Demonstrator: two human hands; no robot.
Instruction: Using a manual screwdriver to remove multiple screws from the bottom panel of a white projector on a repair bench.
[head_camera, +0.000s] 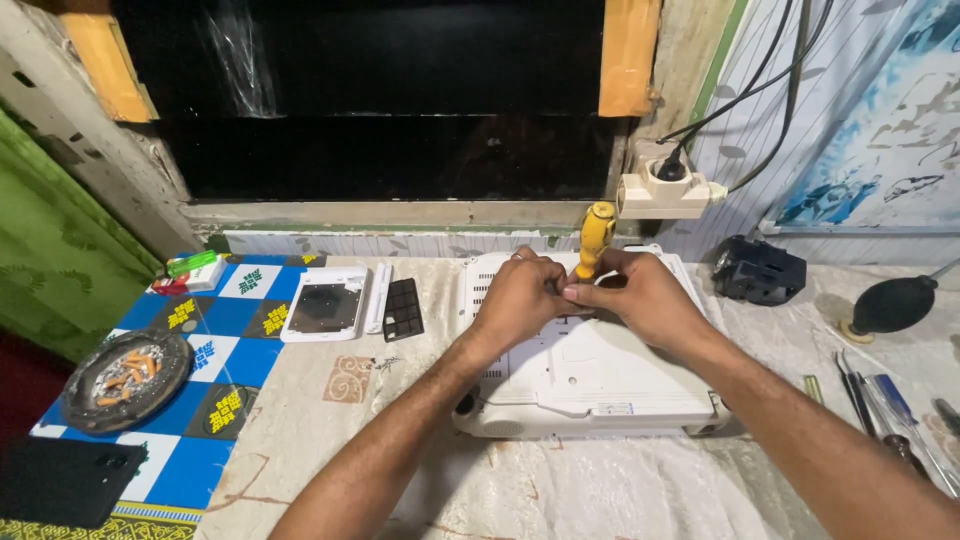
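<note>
An ashtray (125, 378) sits at the worktop's (330, 420) left edge. The left hand (520, 297) pinches the shaft of a yellow-handled screwdriver (594, 240), standing upright on the white device (590, 370); the right hand (645, 297) also grips it.

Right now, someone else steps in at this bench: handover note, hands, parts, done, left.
Left hand: resting on the white device casing, fingers steadying the screwdriver tip area.
Right hand: gripping the yellow-handled screwdriver, held upright against the casing's far half.
Parts: white cover panel and black grille piece lie off to the left of the casing. Spare tools lie at the right edge.
Done: those two pieces are already off.
Left: the screw under the driver; whether it is loose cannot be told.
</note>
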